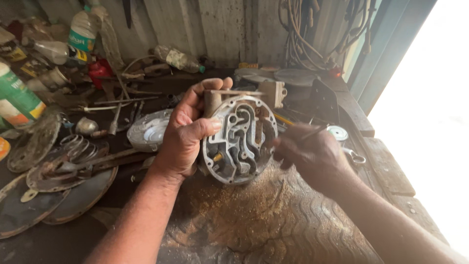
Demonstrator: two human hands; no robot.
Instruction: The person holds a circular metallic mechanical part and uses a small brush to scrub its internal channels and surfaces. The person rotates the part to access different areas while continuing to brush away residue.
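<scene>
Grey cast metal makes up the round plate [239,142] at the middle of the view, a housing cover with winding raised channels on its face and a small brass fitting low on its left side. The left hand [188,134] grips it by the left edge, thumb curled over the front and fingers wrapped round the top, holding it tilted upright just above the workbench [273,220], whose worn top is dusted with brownish sawdust-like grit. The right hand [312,154] is closed around a thin dark tool [312,133], pinched between fingers and thumb, with the fingertips touching the plate's right rim; the tool's working end cannot be made out. Left of the plate lie flat rusty discs [53,190], a coiled spring [75,145] and a pale domed metal cover [149,129] just beside the left wrist. Along the back of the bench stand plastic bottles [83,32] and a green can [17,100], among loose rods and scrap. Cables [303,29] hang on the wall behind, and bright daylight comes in at the right.
</scene>
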